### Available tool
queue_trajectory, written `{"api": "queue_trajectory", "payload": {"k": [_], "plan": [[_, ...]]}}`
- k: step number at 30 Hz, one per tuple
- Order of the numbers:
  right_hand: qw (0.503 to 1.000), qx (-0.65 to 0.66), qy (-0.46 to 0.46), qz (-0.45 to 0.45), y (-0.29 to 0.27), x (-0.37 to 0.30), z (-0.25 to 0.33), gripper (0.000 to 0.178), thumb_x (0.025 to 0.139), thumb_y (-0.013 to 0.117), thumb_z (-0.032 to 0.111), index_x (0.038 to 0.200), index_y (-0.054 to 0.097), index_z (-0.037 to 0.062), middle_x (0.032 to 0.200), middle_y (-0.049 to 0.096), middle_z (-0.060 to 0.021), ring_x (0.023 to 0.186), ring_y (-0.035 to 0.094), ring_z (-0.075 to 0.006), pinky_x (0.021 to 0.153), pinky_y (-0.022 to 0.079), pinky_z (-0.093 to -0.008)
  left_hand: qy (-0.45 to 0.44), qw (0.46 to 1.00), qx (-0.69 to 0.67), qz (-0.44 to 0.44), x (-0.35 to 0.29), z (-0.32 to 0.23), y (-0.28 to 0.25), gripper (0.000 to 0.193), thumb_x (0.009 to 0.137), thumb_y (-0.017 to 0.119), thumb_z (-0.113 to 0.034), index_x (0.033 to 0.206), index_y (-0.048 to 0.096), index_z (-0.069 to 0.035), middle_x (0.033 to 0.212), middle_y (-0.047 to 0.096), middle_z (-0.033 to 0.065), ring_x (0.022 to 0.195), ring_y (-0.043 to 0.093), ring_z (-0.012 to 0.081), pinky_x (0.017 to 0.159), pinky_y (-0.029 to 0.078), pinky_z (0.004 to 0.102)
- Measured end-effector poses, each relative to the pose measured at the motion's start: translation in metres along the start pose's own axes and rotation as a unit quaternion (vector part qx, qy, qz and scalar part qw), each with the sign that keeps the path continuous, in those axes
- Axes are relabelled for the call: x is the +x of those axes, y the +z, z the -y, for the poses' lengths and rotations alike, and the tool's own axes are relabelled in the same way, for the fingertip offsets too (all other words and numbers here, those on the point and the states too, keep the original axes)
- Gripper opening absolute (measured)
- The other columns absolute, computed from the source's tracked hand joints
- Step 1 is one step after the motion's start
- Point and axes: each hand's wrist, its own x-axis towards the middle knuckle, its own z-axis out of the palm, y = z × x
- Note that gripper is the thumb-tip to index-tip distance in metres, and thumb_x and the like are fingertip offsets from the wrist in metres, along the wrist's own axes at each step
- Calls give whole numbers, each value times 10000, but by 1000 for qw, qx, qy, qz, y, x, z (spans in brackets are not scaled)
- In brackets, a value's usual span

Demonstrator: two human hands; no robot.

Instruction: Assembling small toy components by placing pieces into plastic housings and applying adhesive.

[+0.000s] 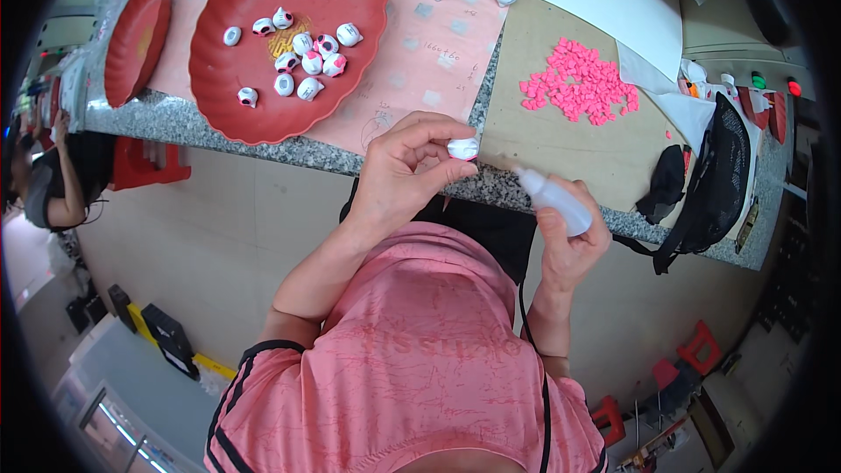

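Pinching a small white figure (pixel 462 149) now, clamped between thumb and fingertips of the left hand (pixel 407 158), up by the table's (pixel 158 116) front edge. Over in the right hand (pixel 575 236), gripping a squeeze bottle (pixel 563 206), with fingers wrapped around it, aiming its nozzle toward the figure, near but apart! Further left, more figures (pixel 309 88) on a red plate (pixel 215 61); further right, pink bits (pixel 578 79) heaped on a tan sheet (pixel 534 153).

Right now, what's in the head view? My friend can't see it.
The left hand holds a small rounded white piece; the right hand holds a translucent squeeze bottle. Beyond are a scalloped red tray and bright pink bits.
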Motion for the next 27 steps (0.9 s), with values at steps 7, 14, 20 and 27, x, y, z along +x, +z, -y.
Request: {"api": "queue_trajectory", "payload": {"k": [7,14,20,27], "plan": [[997,-33,-38,-54,16,26,-29,332,720,674,-39,1040,592,-8,962,611,-106,883,589,-196,798,457,-288,-105,993,-60,16,-3,-6,-4,302,778,632,88,1072,599,24,1036,581,62,885,595,95,745,508,208],[998,-38,24,-33,34,32,-36,307,761,649,-28,1060,586,7,1040,616,-72,908,557,-145,803,433,-267,-62,995,-74,3,-3,-2,-1,308,789,622,87,1087,595,14,990,609,54,868,597,84,759,505,203],[983,-154,42,-92,-3,39,-32,291,791,615,3,1080,587,11,1019,599,-112,917,581,-228,774,459,-312,-77,995,-65,15,-3,1,-2,330,773,642,85,1094,586,31,976,629,65,838,605,81,732,491,184],[937,-341,-64,-31,-16,51,-45,244,836,545,-5,1070,610,27,975,594,-135,873,562,-259,808,447,-329,-108,992,-51,49,-5,3,6,324,793,640,58,1107,583,8,937,628,37,814,583,60,721,481,179]]}}
